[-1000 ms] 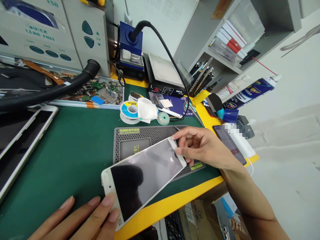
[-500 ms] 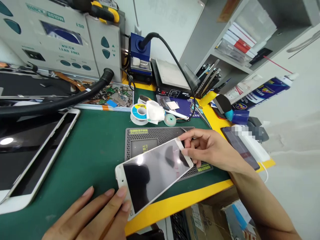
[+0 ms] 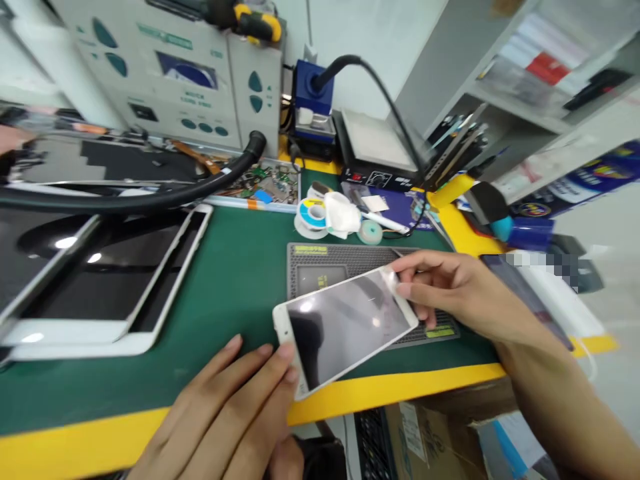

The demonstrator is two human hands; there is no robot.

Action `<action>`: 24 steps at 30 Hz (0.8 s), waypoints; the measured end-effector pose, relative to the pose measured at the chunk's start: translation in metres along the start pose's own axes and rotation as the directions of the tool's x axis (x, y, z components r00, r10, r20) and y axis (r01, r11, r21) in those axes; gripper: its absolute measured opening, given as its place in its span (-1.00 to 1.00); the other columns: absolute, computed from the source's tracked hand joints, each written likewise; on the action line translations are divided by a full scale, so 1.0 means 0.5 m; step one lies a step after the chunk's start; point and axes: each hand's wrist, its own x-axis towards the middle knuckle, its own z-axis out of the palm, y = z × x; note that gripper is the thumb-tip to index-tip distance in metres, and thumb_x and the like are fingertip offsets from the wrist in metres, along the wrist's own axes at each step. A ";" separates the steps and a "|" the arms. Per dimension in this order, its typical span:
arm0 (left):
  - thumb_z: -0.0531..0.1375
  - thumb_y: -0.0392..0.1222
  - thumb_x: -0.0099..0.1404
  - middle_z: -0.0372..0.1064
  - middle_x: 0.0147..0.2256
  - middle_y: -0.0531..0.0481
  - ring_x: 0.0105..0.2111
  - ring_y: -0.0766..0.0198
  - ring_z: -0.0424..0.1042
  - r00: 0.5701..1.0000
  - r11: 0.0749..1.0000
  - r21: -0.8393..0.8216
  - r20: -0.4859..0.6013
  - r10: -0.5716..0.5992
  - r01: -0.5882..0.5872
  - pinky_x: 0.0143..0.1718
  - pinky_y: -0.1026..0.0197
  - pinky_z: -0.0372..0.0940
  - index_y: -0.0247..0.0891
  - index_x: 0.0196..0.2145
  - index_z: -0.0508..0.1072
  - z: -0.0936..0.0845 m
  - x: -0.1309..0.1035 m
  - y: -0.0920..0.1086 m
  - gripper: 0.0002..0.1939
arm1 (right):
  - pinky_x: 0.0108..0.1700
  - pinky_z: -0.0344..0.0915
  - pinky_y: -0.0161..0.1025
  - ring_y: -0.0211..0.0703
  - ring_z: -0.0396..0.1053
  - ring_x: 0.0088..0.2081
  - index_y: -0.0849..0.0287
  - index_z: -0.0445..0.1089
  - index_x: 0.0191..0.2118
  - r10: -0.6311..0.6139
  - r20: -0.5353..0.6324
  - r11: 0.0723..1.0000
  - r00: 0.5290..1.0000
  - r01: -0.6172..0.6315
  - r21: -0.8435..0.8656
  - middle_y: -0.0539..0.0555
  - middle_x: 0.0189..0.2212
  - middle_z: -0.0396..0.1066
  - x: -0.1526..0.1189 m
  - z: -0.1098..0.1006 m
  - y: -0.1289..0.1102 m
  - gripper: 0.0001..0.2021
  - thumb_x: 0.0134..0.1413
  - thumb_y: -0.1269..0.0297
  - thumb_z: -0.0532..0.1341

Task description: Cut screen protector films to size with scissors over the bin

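Observation:
A white-framed smartphone [image 3: 350, 323] lies tilted across the table, screen up, its far end over a grey anti-slip mat [image 3: 327, 257]. My right hand [image 3: 440, 287] pinches its far right end between thumb and fingers. At the near left end, my left hand [image 3: 235, 400] lays its stretched fingertips on the white bezel; its thumb is low, away from the phone. Reflections show on the dark screen.
To the left lie larger white-framed screens [image 3: 145, 293]. A black hose [image 3: 200, 187] crosses them from the rework station [image 3: 255, 127]. Solder spools [image 3: 313, 217], a hot plate [image 3: 380, 143] and a tray of circuit boards [image 3: 270, 183] stand behind. The table's yellow edge [image 3: 390, 387] is in front.
The view has swung left, so everything sits farther right in the picture. Both hands keep their places on the smartphone, whose angle looks slightly flatter.

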 end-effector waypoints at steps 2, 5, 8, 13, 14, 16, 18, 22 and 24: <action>0.21 -0.60 0.06 0.58 -0.05 -0.12 -0.03 0.00 0.53 0.996 0.996 0.001 0.003 -0.084 0.084 0.10 -0.16 0.43 -0.33 -0.09 0.56 -0.011 0.015 0.019 -0.54 | -0.63 0.38 -0.42 -0.31 0.32 -0.64 0.17 0.55 -0.13 0.007 -0.030 1.000 1.000 -0.007 -0.014 -0.04 -0.66 0.37 0.001 0.000 0.000 -0.67 0.01 0.13 0.45; 0.17 -0.63 0.09 0.56 -0.02 -0.17 0.04 0.05 0.49 0.994 0.995 0.008 0.049 -0.100 0.100 0.12 -0.09 0.42 -0.45 0.02 0.48 -0.024 0.024 0.030 -0.49 | -0.63 0.36 -0.40 -0.29 0.32 -0.63 0.15 0.56 -0.14 0.028 -0.056 0.999 0.998 -0.029 -0.017 -0.01 -0.64 0.38 0.002 0.000 0.001 -0.69 0.00 0.13 0.46; 0.16 -0.64 0.11 0.56 -0.01 -0.18 0.08 0.05 0.46 0.989 0.993 0.006 0.090 -0.119 0.119 0.14 -0.07 0.41 -0.47 0.06 0.45 -0.030 0.023 0.029 -0.47 | -0.62 0.32 -0.38 -0.29 0.31 -0.63 0.15 0.57 -0.13 0.029 -0.048 0.999 0.998 -0.030 -0.020 0.00 -0.63 0.38 0.002 -0.004 0.002 -0.68 0.01 0.12 0.45; 0.15 -0.65 0.11 0.57 -0.03 -0.16 0.05 0.07 0.48 0.995 0.996 -0.012 0.035 -0.090 0.090 0.12 -0.05 0.43 -0.48 0.02 0.46 -0.027 0.024 0.028 -0.50 | -0.57 0.25 -0.33 -0.30 0.30 -0.62 0.16 0.56 -0.12 0.044 -0.043 0.999 0.998 -0.043 0.008 0.05 -0.55 0.43 0.002 -0.014 0.010 -0.66 0.00 0.12 0.46; 0.15 -0.65 0.11 0.58 -0.04 -0.16 0.04 0.08 0.49 0.996 0.996 -0.019 0.024 -0.089 0.089 0.11 -0.04 0.44 -0.49 0.01 0.47 -0.025 0.025 0.028 -0.51 | -0.56 0.25 -0.33 -0.30 0.30 -0.62 0.16 0.56 -0.12 0.044 -0.033 0.999 0.998 -0.043 0.020 0.06 -0.54 0.44 0.001 -0.016 0.011 -0.67 0.01 0.13 0.46; 0.15 -0.66 0.11 0.58 -0.05 -0.17 0.02 0.10 0.50 0.996 0.995 -0.033 0.003 -0.094 0.094 0.11 -0.05 0.44 -0.51 0.00 0.47 -0.023 0.027 0.029 -0.52 | -0.56 0.25 -0.32 -0.30 0.30 -0.61 0.16 0.56 -0.12 0.048 -0.019 0.998 0.999 -0.047 0.040 0.06 -0.53 0.44 0.001 -0.018 0.013 -0.68 0.03 0.14 0.45; 0.15 -0.66 0.10 0.58 -0.04 -0.18 0.02 0.11 0.50 0.996 0.994 -0.048 0.015 -0.093 0.094 0.12 -0.06 0.44 -0.52 -0.01 0.48 -0.022 0.028 0.028 -0.52 | -0.57 0.25 -0.31 -0.30 0.29 -0.62 0.15 0.56 -0.12 0.049 -0.018 0.997 0.999 -0.048 0.062 0.06 -0.53 0.44 0.001 -0.019 0.014 -0.69 0.02 0.15 0.45; 0.15 -0.68 0.09 0.57 -0.02 -0.22 0.02 0.10 0.50 0.997 0.995 -0.060 0.030 -0.072 0.074 0.12 -0.09 0.44 -0.53 -0.01 0.47 -0.021 0.025 0.026 -0.52 | -0.59 0.23 -0.32 -0.32 0.28 -0.63 0.12 0.57 -0.14 0.064 -0.015 0.990 0.998 -0.062 0.130 0.06 -0.54 0.44 0.000 -0.018 0.009 -0.73 0.03 0.17 0.46; 0.15 -0.68 0.09 0.56 -0.02 -0.23 0.02 0.09 0.50 0.997 0.995 -0.064 0.026 -0.069 0.071 0.11 -0.11 0.44 -0.54 -0.01 0.47 -0.020 0.022 0.025 -0.51 | -0.59 0.22 -0.33 -0.33 0.28 -0.63 0.12 0.58 -0.15 0.073 -0.012 0.983 0.997 -0.070 0.168 0.05 -0.55 0.44 0.000 -0.018 0.007 -0.74 0.02 0.18 0.46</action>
